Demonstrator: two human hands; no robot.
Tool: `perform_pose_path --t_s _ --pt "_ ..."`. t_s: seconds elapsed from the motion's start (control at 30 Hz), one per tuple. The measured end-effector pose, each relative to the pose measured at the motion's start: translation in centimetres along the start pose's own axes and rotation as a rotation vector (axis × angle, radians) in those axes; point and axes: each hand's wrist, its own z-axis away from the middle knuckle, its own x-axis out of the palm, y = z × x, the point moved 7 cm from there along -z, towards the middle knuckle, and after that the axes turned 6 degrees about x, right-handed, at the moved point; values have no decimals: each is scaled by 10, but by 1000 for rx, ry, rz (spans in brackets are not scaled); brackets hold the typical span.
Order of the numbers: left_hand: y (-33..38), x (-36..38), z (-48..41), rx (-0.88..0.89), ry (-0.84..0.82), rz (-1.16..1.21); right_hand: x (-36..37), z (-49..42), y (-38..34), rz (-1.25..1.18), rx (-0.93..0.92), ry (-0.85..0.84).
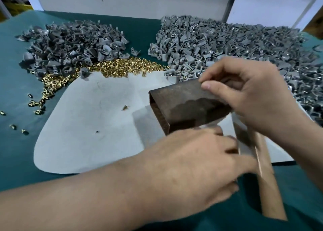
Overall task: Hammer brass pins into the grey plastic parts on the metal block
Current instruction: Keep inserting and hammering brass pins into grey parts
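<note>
Both hands crowd the metal block (pixel 183 99), whose long axis runs left-right on the desk (pixel 17 76). The right hand (pixel 253 94) grips its right end. The left hand (pixel 201 160), too blurred to tell its grasp, is nearest the hammer handle (pixel 270 187). Brass pins (pixel 113 66) and grey plastic parts (pixel 70 43) lie far-left.

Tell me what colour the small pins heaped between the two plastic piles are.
The pins are shiny golden yellow; head view.

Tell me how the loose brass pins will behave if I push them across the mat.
The brass pins look small and shiny, so they would probably scatter rather than move together. Strays lie on the grey mat and green cloth, which suggests they roll easily. Each is likely light.
</note>
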Motion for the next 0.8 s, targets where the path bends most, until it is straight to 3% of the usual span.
perform_pose_path --t_s 0.07,0.13,0.27,0.37,0.5,0.8 --pt "2 17 -1 -29 -96 -62 -12 -1 -2 -44 40 45" --pt "2 20 -1 -35 -81 -81 -24 -2 -5 -76 60 64" --pt "-10 -19 -1 -65 210 120 -37 -5 -7 -94 68 55" --pt "-53 -55 12 -299 441 287 -38 -7 -3 -21 88 36" --pt "-89 -60 25 -516 330 167 -24 -4 6 -22 169 -53" --pt "-87 -63 36 -526 306 196 2 1 6 108 139 -111"
